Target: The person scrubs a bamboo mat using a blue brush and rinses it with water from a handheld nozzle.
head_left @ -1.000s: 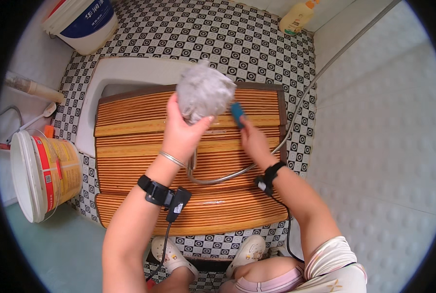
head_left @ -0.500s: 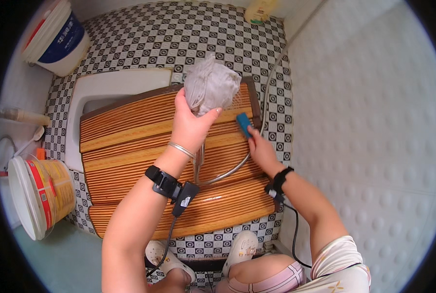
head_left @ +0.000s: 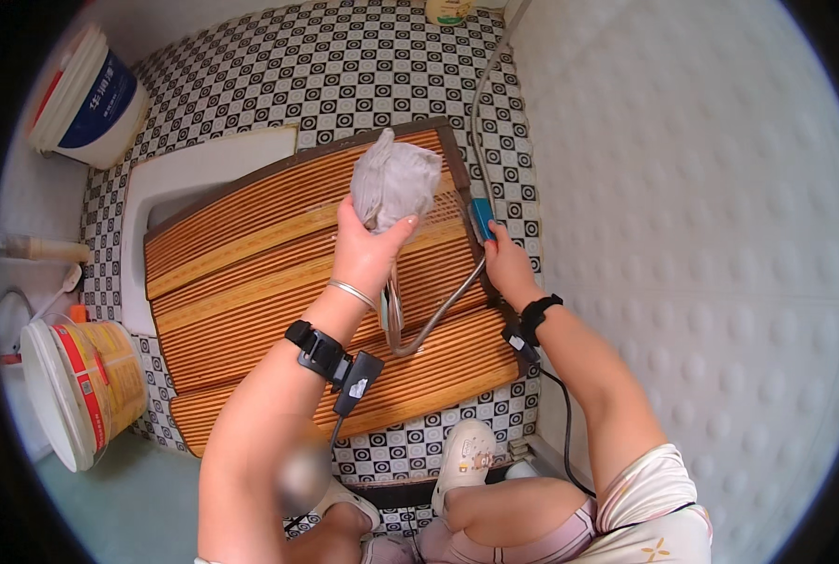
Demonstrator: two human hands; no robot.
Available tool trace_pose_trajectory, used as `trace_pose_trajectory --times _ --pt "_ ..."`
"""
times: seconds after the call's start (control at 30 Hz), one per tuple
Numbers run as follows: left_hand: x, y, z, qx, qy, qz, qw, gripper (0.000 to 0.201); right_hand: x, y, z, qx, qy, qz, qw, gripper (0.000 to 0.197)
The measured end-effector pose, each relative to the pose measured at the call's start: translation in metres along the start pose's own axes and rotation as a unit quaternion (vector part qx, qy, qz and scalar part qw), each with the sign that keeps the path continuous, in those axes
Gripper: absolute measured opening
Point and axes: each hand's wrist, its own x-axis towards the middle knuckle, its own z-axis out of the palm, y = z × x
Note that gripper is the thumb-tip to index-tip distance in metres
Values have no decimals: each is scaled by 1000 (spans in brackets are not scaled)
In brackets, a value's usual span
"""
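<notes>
Grey cloth (head_left: 396, 183) above slatted mat (head_left: 279, 282)

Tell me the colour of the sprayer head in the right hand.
Blue sprayer head, gripped by the right hand; the head view shows it.

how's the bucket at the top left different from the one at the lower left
The white and blue bucket stands upright by the wall, while the yellow and red bucket lies tipped on its side. The first sits far from both hands; the second lies nearer the left hand's forearm. Both are round plastic pails with white rims on the floor.
</notes>
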Motion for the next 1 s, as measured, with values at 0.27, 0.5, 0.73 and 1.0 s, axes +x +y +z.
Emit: trace_pose_trajectory --times 0.27,0.5,0.73,1.0 --pt "-15 -16 5 9 21 -20 1000 72 -48 19 -6 -39 -59 -80 994 37" --pt "-47 -18 3 45 14 -122 991 58 -88 -10 -28 -131 -139 -31 981 27" --pt "-60 -34 13 19 -4 -151 988 66 -56 11 -41 -147 -92 9 985 23" --pt "-64 -45 -27 39 36 -85 995 68 -104 -51 26 -92 -184 -174 963 31"
